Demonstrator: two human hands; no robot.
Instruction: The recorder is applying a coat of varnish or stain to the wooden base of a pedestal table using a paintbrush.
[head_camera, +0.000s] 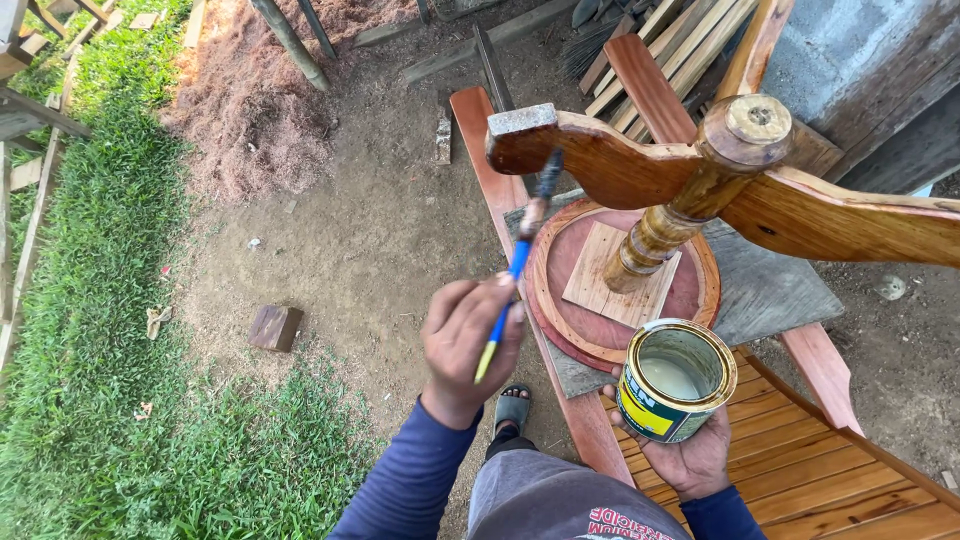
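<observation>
My left hand (468, 345) grips a thin paintbrush (517, 265) with a blue and yellow handle; its bristle tip touches the underside of a curved wooden leg (600, 160). That leg belongs to a small pedestal table (690, 200) standing upside down, its turned column rising from a round reddish top (560, 325). The top rests on a grey board (770, 290). My right hand (690, 455) holds an open tin can (675, 385) with a yellow label and pale liquid inside, just in front of the round top.
A slatted wooden seat (800, 470) lies at the lower right, reddish planks (480, 140) under the board. On the dirt sit a small wood block (275, 327) and a sawdust heap (250, 100). Grass (90, 300) runs along the left. My sandalled foot (512, 405) shows below.
</observation>
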